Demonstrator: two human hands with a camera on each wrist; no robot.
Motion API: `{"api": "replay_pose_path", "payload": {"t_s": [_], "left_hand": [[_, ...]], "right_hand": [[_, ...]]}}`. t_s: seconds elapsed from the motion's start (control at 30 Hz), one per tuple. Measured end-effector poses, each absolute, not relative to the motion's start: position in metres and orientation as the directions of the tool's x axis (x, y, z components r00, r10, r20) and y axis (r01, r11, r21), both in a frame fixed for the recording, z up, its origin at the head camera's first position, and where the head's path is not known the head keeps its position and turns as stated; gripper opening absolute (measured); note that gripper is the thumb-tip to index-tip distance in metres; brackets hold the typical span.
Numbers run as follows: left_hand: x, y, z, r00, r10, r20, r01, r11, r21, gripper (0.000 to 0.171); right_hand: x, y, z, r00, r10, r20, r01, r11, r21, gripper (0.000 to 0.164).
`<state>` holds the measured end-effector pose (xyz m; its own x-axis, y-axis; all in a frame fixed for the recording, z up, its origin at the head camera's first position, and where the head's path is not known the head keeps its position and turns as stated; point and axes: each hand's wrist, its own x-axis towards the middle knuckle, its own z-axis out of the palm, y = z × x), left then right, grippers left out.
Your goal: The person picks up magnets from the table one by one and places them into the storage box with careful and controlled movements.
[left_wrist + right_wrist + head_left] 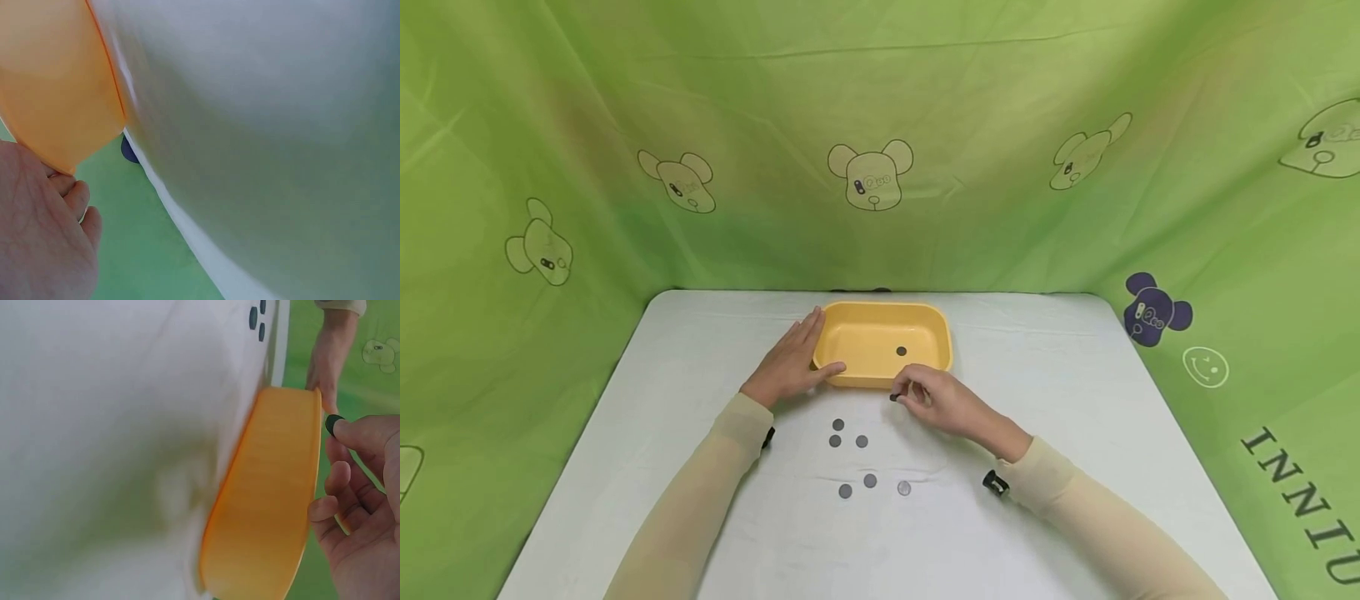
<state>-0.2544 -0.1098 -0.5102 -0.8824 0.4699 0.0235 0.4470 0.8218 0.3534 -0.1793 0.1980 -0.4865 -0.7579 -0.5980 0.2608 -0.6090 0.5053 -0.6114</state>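
My left hand (788, 360) rests against the left side of a yellow plastic tray (868, 343), its fingers straight along the outside and the thumb over the near rim. Thumb and fingertips of my right hand (946, 402) pinch a small dark round disc (333, 424) just outside the tray's near rim. One similar disc (901, 351) lies inside the tray. In front of the tray, several flat grey discs lie on the table in two loose groups, a farther group (835, 441) and a nearer group (870, 481).
The table (760, 525) has a white cover. Green printed cloth (970, 225) hangs round its back and sides. A dark wrist device (996, 482) shows at my right cuff, and another dark one (768, 437) at my left cuff.
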Motion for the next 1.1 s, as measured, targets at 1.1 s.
{"api": "replay_pose_path", "payload": {"t_s": [1.1], "left_hand": [[-0.252, -0.109, -0.509, -0.884, 0.468, 0.022, 0.446, 0.827, 0.342, 0.109]], "right_hand": [[-0.238, 0.2, -0.478, -0.789, -0.552, 0.271, -0.584, 0.537, -0.609, 0.008]]}}
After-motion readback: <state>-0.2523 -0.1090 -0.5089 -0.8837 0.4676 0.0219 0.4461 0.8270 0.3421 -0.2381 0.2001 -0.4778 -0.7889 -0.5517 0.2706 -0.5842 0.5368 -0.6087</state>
